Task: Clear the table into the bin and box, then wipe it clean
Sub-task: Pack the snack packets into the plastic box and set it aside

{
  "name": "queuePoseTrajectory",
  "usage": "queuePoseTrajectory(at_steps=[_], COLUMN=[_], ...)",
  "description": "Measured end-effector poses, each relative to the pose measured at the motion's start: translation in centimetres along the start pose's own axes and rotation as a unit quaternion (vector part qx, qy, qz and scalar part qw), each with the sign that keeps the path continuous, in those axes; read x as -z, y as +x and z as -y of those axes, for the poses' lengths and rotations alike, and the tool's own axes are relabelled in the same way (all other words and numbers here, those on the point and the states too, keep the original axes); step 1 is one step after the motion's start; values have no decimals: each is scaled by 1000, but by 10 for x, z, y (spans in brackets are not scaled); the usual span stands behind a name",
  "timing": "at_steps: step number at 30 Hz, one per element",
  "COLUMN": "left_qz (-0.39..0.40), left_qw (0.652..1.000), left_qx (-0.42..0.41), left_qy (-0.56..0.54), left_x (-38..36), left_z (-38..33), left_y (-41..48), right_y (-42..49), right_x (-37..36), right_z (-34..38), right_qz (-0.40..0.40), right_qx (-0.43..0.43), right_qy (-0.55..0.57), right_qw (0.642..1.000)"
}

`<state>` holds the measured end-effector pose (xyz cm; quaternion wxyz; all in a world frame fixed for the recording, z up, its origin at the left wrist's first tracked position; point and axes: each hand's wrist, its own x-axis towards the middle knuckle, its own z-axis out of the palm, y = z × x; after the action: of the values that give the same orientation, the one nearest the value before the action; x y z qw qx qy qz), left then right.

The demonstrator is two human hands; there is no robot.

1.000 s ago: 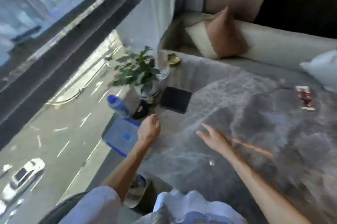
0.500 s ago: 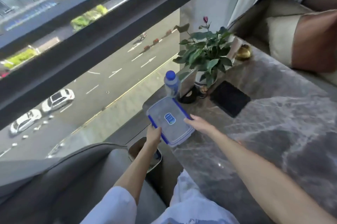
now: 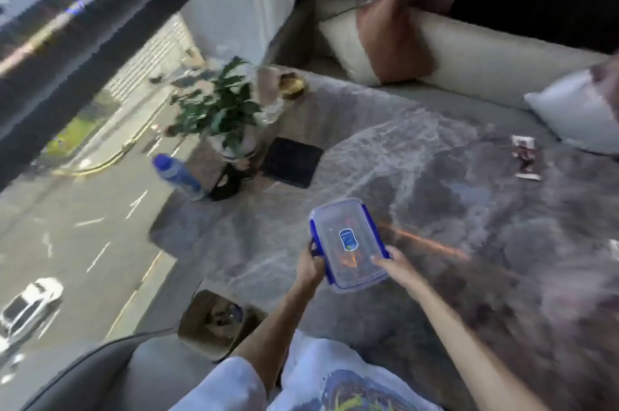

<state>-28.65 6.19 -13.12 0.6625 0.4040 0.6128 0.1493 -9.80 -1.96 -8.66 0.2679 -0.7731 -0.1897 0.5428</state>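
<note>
A clear plastic box (image 3: 346, 241) with blue clips and a blue label is held above the grey marble table (image 3: 435, 176), near its front edge. My left hand (image 3: 310, 265) grips the box's left side at a blue clip. My right hand (image 3: 397, 265) holds its near right corner, fingers on the lid. A small bin (image 3: 217, 323) stands on the floor below the table's left corner, with something inside. A red and white wrapper (image 3: 526, 157) lies far right on the table. The view is blurred by motion.
A blue-capped water bottle (image 3: 177, 172), a potted plant (image 3: 224, 116), a black square mat (image 3: 291, 162) and a small gold dish (image 3: 291, 85) sit along the table's left side by the window. A sofa with cushions (image 3: 385, 38) runs behind the table.
Both hands took hold of the box at the table's left edge and carried it right, toward the middle front of the table. The view swung back to the right.
</note>
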Motion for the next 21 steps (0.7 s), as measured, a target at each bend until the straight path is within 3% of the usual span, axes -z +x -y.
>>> queuePoseTrajectory(at_steps=[4,9,16,21], left_qz=[86,149,124,105], left_qw=[995,974,962,961], left_qx=[-19,-55,-89,-47], left_qy=[48,164,225,252], left_x=[-125,-239,-283,-290], left_z=[2,67,83,86], left_y=[-30,-30,-91,-81], right_y=[-34,-90,-128,-124], right_x=[104,182,205,222], right_z=[-96,-177,-248,-253], right_qz=[-66,-127,-99,-101], right_qx=[-50,-72,-101,-90], right_qy=[71,131,151,163], right_qw=[994,981,978,977])
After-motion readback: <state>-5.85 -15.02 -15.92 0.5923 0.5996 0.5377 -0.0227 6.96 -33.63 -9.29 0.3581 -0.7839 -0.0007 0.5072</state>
